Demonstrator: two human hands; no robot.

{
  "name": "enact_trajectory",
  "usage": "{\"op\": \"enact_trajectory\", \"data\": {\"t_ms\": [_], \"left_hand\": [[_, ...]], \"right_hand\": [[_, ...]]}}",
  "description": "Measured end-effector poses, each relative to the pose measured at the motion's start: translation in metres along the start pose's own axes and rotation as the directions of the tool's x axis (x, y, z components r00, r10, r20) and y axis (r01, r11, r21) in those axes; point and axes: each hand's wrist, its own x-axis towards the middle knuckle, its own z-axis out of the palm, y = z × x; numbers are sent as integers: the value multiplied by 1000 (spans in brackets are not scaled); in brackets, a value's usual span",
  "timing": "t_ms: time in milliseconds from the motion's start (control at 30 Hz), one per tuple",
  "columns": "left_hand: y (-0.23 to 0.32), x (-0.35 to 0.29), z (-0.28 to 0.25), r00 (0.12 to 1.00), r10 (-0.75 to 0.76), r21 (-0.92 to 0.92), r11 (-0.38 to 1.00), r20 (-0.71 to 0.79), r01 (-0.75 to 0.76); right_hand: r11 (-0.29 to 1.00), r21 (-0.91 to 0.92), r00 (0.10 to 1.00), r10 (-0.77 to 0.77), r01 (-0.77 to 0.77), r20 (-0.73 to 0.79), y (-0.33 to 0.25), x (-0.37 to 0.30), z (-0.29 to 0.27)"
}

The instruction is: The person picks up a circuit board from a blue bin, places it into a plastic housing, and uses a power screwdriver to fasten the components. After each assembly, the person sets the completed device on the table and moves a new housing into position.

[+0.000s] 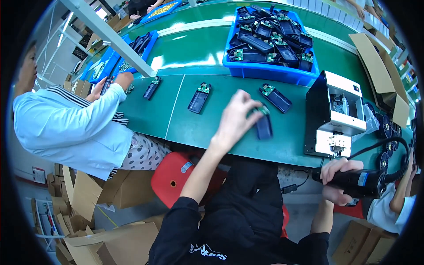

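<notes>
Tool (371, 184), black and corded, wrapped by the right hand (338, 179); left hand (238, 115), fingers narrowed, at the board (265, 110) end of a case (264, 129) near the front of the table (194, 130), blur hiding whether it grips; a slack pinch could drop the case or strain the board; beyond, more cases (252, 56) fill a blue bin (265, 75)

Along the counter (145, 117), left to right: a first casing (152, 88), a second casing (198, 100), then a third casing (264, 127) in the left hand (239, 114); just behind the third, a fourth casing (277, 99). Behind these, a bin (269, 74) heaped with more casings (269, 44). Right of the bin, a machine (349, 119), with a carton (372, 62) behind it to the right. Before the machine, a tool (362, 183) in the right hand (335, 171).
</notes>
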Motion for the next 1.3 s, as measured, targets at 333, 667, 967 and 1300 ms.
{"op": "enact_trajectory", "data": {"t_ms": [333, 667, 967, 1300], "left_hand": [[-29, 15, -12, 988, -94, 48, 994, -126, 101], [-104, -9, -124, 978, -187, 282, 947, 91, 155], [-71, -17, -113, 970, -197, 260, 953, 140, 156], [-29, -22, -66, 949, -265, 35, 964, 173, 263]], "right_hand": [[997, -80, 1000, 8, -6, 23, 6, -10, -7], [999, -45, 999, -25, 23, -43, -41, 23, -32], [981, -133, 987, -150, 141, -61, -41, 72, -21], [945, -275, 981, -192, 175, -34, -29, 76, -14]]}}
